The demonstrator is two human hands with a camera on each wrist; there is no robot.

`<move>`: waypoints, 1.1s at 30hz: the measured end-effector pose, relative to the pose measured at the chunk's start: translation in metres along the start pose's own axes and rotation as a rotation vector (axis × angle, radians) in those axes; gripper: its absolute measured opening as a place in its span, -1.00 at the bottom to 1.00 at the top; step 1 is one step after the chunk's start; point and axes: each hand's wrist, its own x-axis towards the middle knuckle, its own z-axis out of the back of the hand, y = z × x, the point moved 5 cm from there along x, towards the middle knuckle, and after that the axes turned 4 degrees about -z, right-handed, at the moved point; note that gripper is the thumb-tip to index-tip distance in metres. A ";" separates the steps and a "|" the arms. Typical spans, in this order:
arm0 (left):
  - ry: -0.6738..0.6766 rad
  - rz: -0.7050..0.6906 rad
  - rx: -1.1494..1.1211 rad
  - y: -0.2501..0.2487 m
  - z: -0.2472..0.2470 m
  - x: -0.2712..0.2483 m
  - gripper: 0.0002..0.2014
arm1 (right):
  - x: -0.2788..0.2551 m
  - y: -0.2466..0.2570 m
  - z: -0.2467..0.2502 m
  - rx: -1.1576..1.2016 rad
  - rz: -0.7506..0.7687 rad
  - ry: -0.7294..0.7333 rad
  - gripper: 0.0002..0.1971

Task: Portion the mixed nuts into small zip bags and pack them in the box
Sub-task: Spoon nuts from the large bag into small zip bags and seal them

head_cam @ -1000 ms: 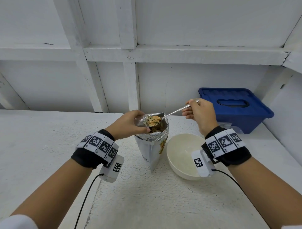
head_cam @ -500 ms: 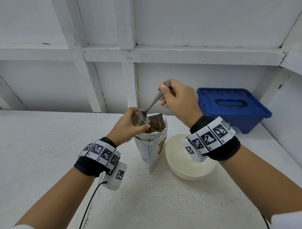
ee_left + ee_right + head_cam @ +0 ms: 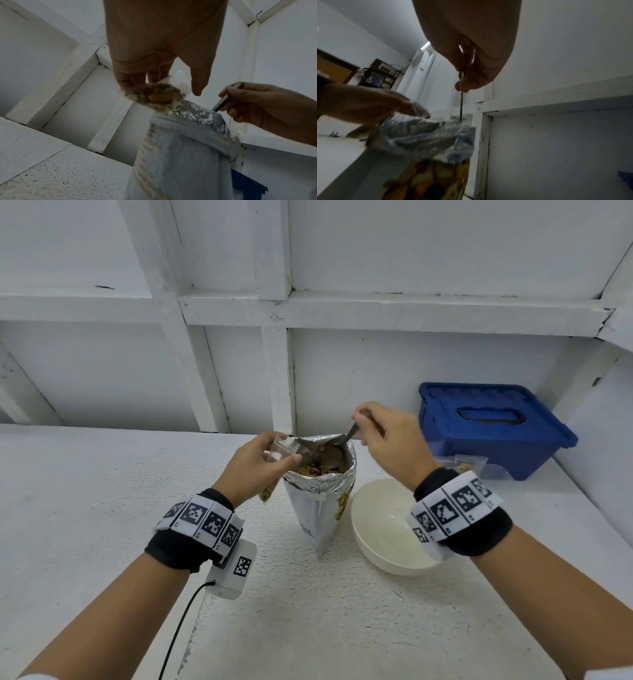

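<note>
Small clear zip bag (image 3: 278,451) at frame centre, held at the left lip of the foil pouch (image 3: 320,498); nuts and crumbs sit in its bottom, clearer in the left wrist view (image 3: 155,95). Left hand (image 3: 255,465) pinches the zip bag, thumb and fingers curled round its top edge. Foil pouch stands upright on the white table (image 3: 308,628), mouth open, silver lining showing, mixed nuts (image 3: 317,469) inside. Right hand (image 3: 390,443) grips the spoon (image 3: 337,441) handle, fingers curled; spoon bowl is down inside the pouch mouth. Cream bowl (image 3: 387,529) just right of the pouch, under the right wrist; contents hard to tell. Blue box (image 3: 493,426) upper right of centre, lid on. Filled zip bags (image 3: 469,467) lie in front of the box, partly hidden by the wrist.
</note>
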 end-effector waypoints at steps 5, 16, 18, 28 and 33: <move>0.005 0.012 -0.025 0.002 -0.001 0.001 -0.56 | -0.014 -0.002 -0.027 -0.038 0.043 0.063 -0.83; 0.019 0.017 -0.034 0.008 -0.003 0.000 -0.50 | -0.020 -0.025 -0.036 0.283 -0.523 0.062 -0.79; 0.025 0.022 -0.032 0.009 -0.003 -0.001 -0.49 | -0.019 -0.030 -0.033 0.338 -0.593 0.036 -0.79; 0.091 -0.005 0.049 -0.001 0.002 0.000 -0.47 | -0.025 -0.055 -0.017 0.580 -0.845 -0.100 -0.79; 0.150 -0.025 0.185 -0.009 0.004 0.003 -0.37 | -0.022 -0.060 -0.002 0.575 -0.842 -0.150 -0.79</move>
